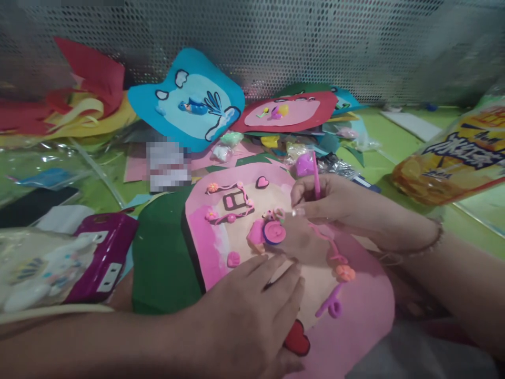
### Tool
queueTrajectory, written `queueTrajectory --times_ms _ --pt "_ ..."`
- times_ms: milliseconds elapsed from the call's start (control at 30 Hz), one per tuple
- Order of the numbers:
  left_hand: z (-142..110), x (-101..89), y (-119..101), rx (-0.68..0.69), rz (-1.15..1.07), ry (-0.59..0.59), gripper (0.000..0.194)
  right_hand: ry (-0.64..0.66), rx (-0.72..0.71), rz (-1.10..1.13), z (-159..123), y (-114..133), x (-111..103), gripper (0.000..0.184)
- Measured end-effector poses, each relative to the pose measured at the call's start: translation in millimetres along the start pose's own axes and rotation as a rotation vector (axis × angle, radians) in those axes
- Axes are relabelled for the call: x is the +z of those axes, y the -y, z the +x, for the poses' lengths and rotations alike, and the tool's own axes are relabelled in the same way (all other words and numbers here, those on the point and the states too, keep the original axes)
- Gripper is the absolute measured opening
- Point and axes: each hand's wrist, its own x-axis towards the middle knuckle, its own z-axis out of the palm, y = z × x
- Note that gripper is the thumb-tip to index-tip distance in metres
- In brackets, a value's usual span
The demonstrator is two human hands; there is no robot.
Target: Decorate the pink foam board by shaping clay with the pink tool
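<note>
My left hand (252,300) lies spread over the lower part of a pink, rounded paper picture (355,326) with a cream centre. My right hand (331,202) is closed round a thin pink clay modelling tool (316,176), whose upper end sticks up past the fingers. Beneath its fingertips sits a small clay figure (258,234) with a pink swirl in a dark blue rim (274,232). Clay flowers, such as an orange one (345,272), and curled strips decorate the picture. A red heart (297,338) shows beside my left hand.
Blue (153,113) and red (292,121) paper pictures lean near a perforated metal panel (276,42). A yellow snack bag (453,158) stands right. Wrapped clay (304,164) lies behind the picture; a purple-edged bag (98,258) and dark phone-like slab (39,208) lie left.
</note>
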Motion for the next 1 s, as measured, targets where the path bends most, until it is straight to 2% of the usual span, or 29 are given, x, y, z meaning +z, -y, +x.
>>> queueTrajectory --times_ms 133,233,333,400,567,767,1000 --pt "-0.9 -0.5 1.0 0.005 -0.020 0.010 0.058 0.013 0.007 0.062 0.7 -2.9 -2.2 0.028" --pt "-1.0 -0.9 0.5 0.002 -0.034 0.023 0.058 0.030 0.006 0.134 -2.2 0.7 -1.5 0.016" --pt "-0.3 -1.4 0.6 0.006 -0.034 0.021 0.058 -0.040 -0.003 0.200 -6.9 8.7 0.3 0.003" --pt "0.4 -2.0 1.2 0.016 -0.039 0.031 0.057 -0.092 -0.030 0.247 -8.4 12.5 -0.4 0.007" --pt "1.5 -3.3 1.6 0.041 -0.061 0.072 0.051 -0.117 -0.051 0.294 -4.9 10.9 -6.0 0.009" --pt "1.2 -3.0 1.5 0.019 -0.024 0.040 0.055 -0.156 -0.011 0.285 -7.5 12.2 2.5 0.016" --pt "1.9 -4.3 1.3 0.018 -0.033 0.055 0.056 -0.045 0.015 0.290 -4.4 8.9 -1.2 0.015"
